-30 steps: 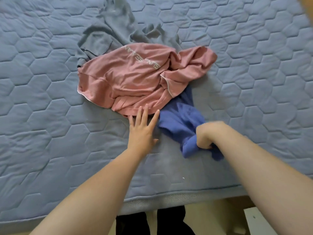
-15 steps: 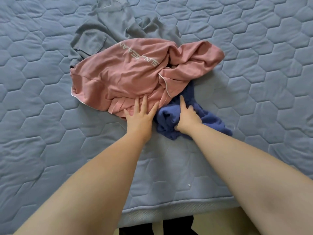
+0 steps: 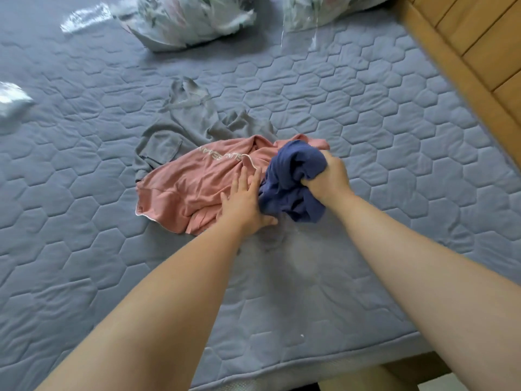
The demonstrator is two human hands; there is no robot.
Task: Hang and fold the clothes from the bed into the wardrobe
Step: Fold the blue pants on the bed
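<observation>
Head view: the person is leaning over the bed (image 3: 380,114), which has a quilted blue-grey cover w/ hexagon stitching. Both bare forearms are reaching in from the bottom of the frame.

The right hand (image 3: 328,179) is gripping the blue garment (image 3: 293,176), fingers curling tight round a bunched fistful. The cloth is bulging above the knuckles and hanging in folds below the fist. Can't tell whether its lower edge is brushing the cover or sitting just clear of it.

The left hand (image 3: 244,204) is lying flat, fingers straight and slightly spread, pressing on the near edge of the pink garment (image 3: 191,182). Its thumb is pointing toward the blue cloth.

The pink garment is lying crumpled approx mid-bed, w/ pale lettering showing upside down and white piping running along its hem. The blue garment is overlapping its right end.

A grey garment (image 3: 186,125) is lying behind and partly under the pink one, spreading toward the far side, w/ a pocket showing on its left part.

At the far edge, two clear plastic bags (image 3: 183,21) w/ patterned fabric inside are sitting side by side. Crinkled plastic sheets (image 3: 84,16) are lying at top left and at the left edge.

A wooden frame (image 3: 479,52) is running along the right side of the bed.
</observation>
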